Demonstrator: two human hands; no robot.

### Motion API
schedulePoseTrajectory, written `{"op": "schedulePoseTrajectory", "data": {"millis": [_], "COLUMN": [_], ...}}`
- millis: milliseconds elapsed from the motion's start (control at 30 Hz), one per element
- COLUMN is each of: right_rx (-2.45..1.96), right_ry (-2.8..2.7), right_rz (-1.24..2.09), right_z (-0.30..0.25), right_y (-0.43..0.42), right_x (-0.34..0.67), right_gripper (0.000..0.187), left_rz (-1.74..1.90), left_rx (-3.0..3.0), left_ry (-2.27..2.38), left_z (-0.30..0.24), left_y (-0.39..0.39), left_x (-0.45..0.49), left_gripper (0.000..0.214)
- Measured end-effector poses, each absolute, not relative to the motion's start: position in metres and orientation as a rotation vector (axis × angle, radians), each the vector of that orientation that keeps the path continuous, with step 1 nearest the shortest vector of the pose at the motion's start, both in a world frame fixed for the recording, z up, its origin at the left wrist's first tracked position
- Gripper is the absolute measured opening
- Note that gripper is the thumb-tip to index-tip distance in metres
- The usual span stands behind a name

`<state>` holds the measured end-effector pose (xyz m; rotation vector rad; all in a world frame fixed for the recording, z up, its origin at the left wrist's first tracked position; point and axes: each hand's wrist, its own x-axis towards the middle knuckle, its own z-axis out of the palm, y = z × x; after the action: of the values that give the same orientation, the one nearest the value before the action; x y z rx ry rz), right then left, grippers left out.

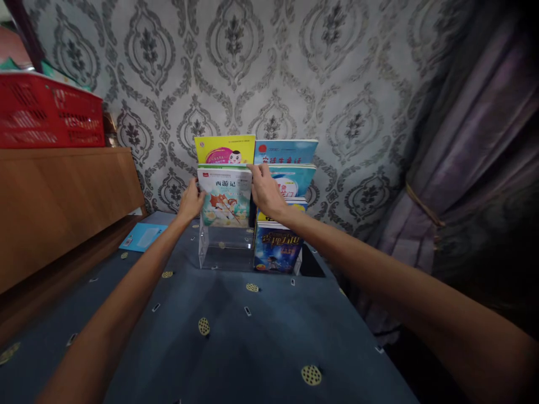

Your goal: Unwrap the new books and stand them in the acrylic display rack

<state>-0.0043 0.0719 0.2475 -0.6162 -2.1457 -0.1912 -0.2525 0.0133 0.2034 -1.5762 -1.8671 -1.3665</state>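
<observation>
Cloth of blue-grey, scattered with yellow dotted rounds, covers the surface (236, 348) closest in, and both bare forearms stretch across it toward 12 o'clock. At 10 o'clock a light blue sheet (143, 235) lies flat on the cloth beside a wooden cabinet (63, 196), which runs along the 9 o'clock side.

A clear acrylic rack (221, 247) stands on the surface at 12 o'clock. Its front left pocket shows only clear plastic, and a dark blue book (278, 252) stands upright in the front right pocket.

One tier back on the left is the white storybook (225, 199), upright with its cover facing out. The left hand (191, 202) is at the book's 9 o'clock edge, with its fingers curled around that edge. The right hand (265, 191) is at the book's top corner, around 1 o'clock, its fingers held together over the upper edge with the forefinger stretched along it. I cannot tell where its thumb sits.

Just right of that hand is a pale blue book (297, 179). In the rear tier stand a yellow book (225, 148) and a sky-blue book (286, 151).

Behind the rack is a wall of grey damask wallpaper (295, 67). A red basket (50, 118) sits on top of the cabinet at 10 o'clock, and a tied-back purple curtain (463, 140) hangs at 2 o'clock.
</observation>
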Motion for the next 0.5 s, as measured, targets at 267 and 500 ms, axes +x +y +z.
{"op": "schedulePoseTrajectory", "data": {"millis": [267,500], "right_rx": [-0.634,-0.683], "right_ry": [-2.168,-2.130], "right_rz": [0.044,0.231], "right_z": [0.195,0.195], "right_y": [0.062,0.068], "right_x": [-0.006,-0.021], "right_gripper": [0.051,0.048], "left_rz": [-1.321,-1.307], "left_rx": [-1.572,-1.542], "left_ry": [-1.886,-1.896], "left_z": [0.201,0.201], "left_y": [0.014,0.015], "left_x": [-0.252,-0.251], "left_gripper": [0.040,0.033]}}
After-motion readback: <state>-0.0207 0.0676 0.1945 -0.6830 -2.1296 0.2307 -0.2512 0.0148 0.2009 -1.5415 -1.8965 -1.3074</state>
